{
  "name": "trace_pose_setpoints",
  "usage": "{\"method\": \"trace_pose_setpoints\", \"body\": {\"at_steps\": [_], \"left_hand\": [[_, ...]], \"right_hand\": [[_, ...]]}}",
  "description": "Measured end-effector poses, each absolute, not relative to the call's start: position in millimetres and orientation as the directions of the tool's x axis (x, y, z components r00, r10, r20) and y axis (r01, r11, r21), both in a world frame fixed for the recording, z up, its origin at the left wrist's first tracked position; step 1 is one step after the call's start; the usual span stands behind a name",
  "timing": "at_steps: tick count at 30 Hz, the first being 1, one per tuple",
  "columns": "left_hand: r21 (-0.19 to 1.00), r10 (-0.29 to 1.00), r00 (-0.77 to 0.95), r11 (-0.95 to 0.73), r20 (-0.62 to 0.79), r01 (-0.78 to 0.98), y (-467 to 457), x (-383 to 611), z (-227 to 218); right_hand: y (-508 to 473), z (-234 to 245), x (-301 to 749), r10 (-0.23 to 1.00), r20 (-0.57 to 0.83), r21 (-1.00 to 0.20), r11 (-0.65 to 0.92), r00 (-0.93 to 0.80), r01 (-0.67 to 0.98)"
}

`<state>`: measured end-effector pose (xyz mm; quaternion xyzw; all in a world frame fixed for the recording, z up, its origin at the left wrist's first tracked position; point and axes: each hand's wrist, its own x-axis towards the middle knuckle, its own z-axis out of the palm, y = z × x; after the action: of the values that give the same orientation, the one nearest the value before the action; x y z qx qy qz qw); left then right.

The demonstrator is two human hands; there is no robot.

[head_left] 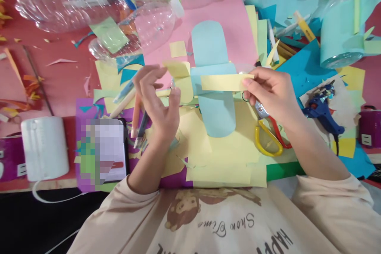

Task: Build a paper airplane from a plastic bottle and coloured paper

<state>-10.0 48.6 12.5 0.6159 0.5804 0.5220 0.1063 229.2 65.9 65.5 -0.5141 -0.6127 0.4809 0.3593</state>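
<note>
Above paper-strewn desk: right hand (269, 95) pinches flat yellow paper strip (224, 82) over rounded light-blue cutout (212, 75); left hand (159, 99) open, empty. Yellow-handled scissors (268, 133), blue glue gun (323, 111), clear plastic bottles (71, 10) near.

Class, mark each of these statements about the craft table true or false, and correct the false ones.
1. The right hand pinches a yellow paper strip. True.
2. The scissors have blue handles. False: they are yellow and red.
3. A blue glue gun lies right of the right hand. True.
4. The left hand grips a bottle. False: it is open, holding nothing visible; the clear bottles lie further back.
</note>
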Motion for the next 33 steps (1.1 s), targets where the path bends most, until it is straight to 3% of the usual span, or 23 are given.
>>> {"method": "trace_pose_setpoints", "body": {"at_steps": [5,11,17,25,29,33], "left_hand": [[0.808,0.886,-0.124,-0.340,0.447,0.482,53,-8,-9],[0.814,0.932,-0.099,-0.248,0.348,0.526,55,-4,-21],[0.844,0.886,-0.096,-0.393,0.454,0.365,62,-3,-36],[0.857,0.874,-0.136,-0.409,0.467,0.315,66,1,-40],[0.845,0.862,-0.145,-0.420,0.485,0.331,66,0,-42],[0.842,0.866,-0.129,-0.419,0.484,0.340,67,-2,-44]], "right_hand": [[68,57,223,0.971,-0.082,-0.954,-0.010,-0.227,0.299],[69,51,220,0.962,-0.079,-0.945,0.010,-0.260,0.327],[70,49,219,0.954,-0.031,-0.941,0.073,-0.298,0.330],[72,46,218,0.954,0.039,-0.905,0.160,-0.297,0.395],[71,45,226,0.961,0.182,-0.806,0.267,-0.208,0.529],[65,41,236,0.890,0.423,-0.560,0.405,-0.170,0.723]]}}
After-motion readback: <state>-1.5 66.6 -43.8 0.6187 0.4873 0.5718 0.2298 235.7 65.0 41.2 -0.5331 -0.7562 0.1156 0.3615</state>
